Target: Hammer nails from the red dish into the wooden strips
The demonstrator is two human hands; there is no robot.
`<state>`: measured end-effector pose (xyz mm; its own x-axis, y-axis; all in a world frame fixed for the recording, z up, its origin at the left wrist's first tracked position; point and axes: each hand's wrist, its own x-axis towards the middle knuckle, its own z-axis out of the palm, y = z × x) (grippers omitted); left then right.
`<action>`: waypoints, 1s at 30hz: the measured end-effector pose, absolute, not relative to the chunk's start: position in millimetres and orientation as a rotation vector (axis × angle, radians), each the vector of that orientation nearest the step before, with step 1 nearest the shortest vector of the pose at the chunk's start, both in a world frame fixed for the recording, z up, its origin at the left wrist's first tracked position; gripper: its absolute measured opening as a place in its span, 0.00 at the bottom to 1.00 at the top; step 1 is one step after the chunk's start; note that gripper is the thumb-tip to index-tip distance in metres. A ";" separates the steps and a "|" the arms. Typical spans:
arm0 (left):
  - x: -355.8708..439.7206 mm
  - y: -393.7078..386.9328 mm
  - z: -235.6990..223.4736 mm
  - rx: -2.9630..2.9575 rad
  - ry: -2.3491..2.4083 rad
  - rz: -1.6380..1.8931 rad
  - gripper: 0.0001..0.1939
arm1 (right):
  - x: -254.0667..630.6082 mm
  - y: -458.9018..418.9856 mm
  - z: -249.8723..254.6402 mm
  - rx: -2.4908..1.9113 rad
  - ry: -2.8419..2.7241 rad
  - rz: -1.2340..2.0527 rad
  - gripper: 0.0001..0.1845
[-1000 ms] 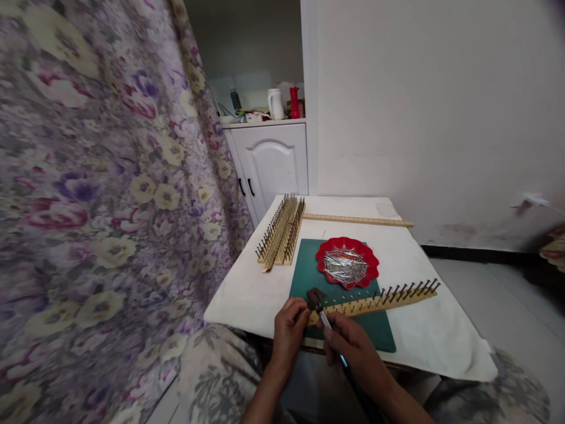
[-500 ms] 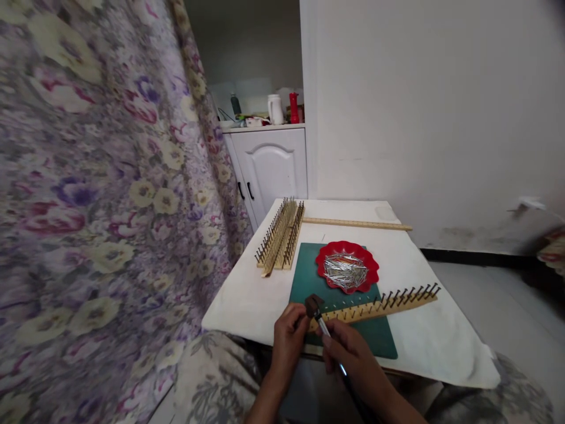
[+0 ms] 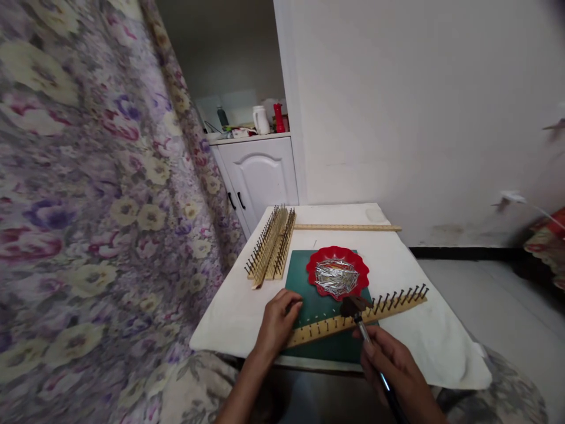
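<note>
My right hand (image 3: pixel 391 359) is closed round the handle of a hammer (image 3: pixel 368 338). The hammer's dark head (image 3: pixel 353 305) is over the middle of a wooden strip (image 3: pixel 309 333), hiding part of it. Small nails stand along the strip's left and middle part, and larger dark screws (image 3: pixel 399 297) stick up along its right part. Near the strip's left end is my left hand (image 3: pixel 279 321), its fingers curled together above the green mat (image 3: pixel 304 277); whatever they hold is hidden. Behind the hammer a red scalloped dish (image 3: pixel 311 268) holds many loose silver nails (image 3: pixel 335 277).
Several wooden strips (image 3: pixel 271 247) full of upright screws lie at the table's left. A bare wooden strip (image 3: pixel 348 227) lies across the back, and a loose nail (image 3: pixel 315 242) behind the mat. A white cloth (image 3: pixel 229 306) covers the table; a floral curtain (image 3: pixel 110 206) hangs at left.
My right hand has carried the hammer to the right, away from the strip's left end. My left hand has come off the strip's end and lifted slightly forward. The view has shifted a little.
</note>
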<state>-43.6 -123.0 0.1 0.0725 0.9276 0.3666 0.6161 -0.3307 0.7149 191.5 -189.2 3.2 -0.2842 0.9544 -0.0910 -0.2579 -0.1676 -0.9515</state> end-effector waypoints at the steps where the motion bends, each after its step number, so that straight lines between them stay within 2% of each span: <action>1: -38.1 -112.5 5.8 2.055 1.501 1.089 0.07 | 194.9 -189.1 3.6 -0.954 -1.107 1.606 0.18; 8: 8.5 -38.5 17.5 2.470 1.449 0.392 0.08 | 208.3 -185.9 -5.7 -0.969 -1.074 1.584 0.19; 14: 25.8 -8.0 -2.5 2.445 1.531 0.182 0.07 | 213.9 -179.7 -19.4 -0.930 -1.057 1.606 0.20; 22: 29.8 -8.8 -1.4 2.438 1.572 0.144 0.07 | 217.3 -178.2 -23.2 -0.913 -1.011 1.615 0.20; 30: 16.8 -27.0 15.4 2.437 1.527 0.410 0.07 | 215.8 -180.3 -24.0 -0.915 -1.025 1.603 0.21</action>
